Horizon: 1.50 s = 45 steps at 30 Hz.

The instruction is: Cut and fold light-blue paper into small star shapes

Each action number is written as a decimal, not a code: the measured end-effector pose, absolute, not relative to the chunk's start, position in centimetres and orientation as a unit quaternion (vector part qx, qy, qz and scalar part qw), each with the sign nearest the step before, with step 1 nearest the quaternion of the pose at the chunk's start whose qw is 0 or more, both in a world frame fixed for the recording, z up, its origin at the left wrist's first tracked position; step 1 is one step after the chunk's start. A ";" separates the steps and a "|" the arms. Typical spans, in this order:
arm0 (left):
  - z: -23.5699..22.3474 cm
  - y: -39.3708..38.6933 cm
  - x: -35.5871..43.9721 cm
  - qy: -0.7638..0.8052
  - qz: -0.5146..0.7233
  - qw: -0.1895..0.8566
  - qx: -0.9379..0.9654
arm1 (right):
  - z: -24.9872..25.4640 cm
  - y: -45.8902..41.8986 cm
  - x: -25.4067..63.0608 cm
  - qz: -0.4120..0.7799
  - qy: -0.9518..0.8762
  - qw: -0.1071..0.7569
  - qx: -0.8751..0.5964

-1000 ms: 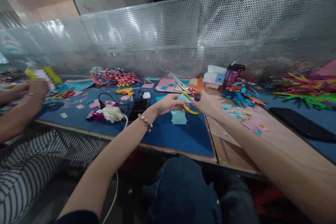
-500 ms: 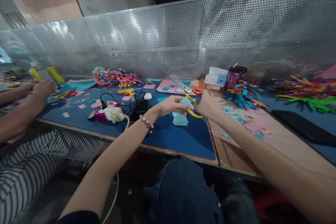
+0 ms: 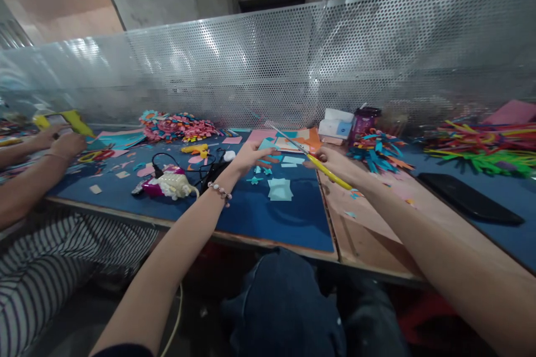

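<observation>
Two bare hands work over the blue tabletop [image 3: 251,223], well apart from each other. R hand [image 3: 335,159] grips a pair of yellow-handled scissors [image 3: 319,164], held clear of the tabletop, blades pointing up and away, twd the L hand. They're seen nearly edge-on, so can't tell whether the blades are parted. L hand [image 3: 253,156] hovers near the middle w/ fingers loosely bent; whether a scrap is pinched in them, can't tell.

Just below the L fingers lie a few small teal star-like cutouts [image 3: 254,180]; nearer the person sits a small stack of pale-blue squares [image 3: 280,189], edges not quite lined up. A couple of pale strips [image 3: 293,160] lie btwn the hands, beyond the stack. Paper or thin foam? Can't tell at this res.

Step in hand, by the look of it: cutting small shapes from the squares, prob. in a gap btwn cuts, since no piece is visibly btwn the blades. Another cut would call for L fingers picking one square off the stack, w/o dragging the rest, and holding it steady by an edge, tips clear of the blades; R hand would need to swing the scissors' tips round to meet it. Stars should be kept out from under the wrist, approx. where they are now, so none get bent.
</observation>
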<state>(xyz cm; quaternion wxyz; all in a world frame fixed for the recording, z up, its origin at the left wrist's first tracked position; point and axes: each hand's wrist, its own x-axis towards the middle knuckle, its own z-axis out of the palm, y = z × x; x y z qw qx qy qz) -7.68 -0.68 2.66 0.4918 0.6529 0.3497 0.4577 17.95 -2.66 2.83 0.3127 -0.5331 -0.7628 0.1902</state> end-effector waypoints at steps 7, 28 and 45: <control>2.7 -0.6 -7.8 0.358 0.489 0.469 0.643 | 3.6 -3.9 17.5 0.149 -0.805 0.234 -0.524; 3.2 -0.7 -7.4 0.303 0.539 0.496 0.610 | 3.9 -4.2 17.7 0.236 -0.797 0.207 -0.516; 3.0 -0.7 -7.2 0.297 0.544 0.505 0.601 | 4.5 -4.7 17.6 0.232 -0.806 0.190 -0.511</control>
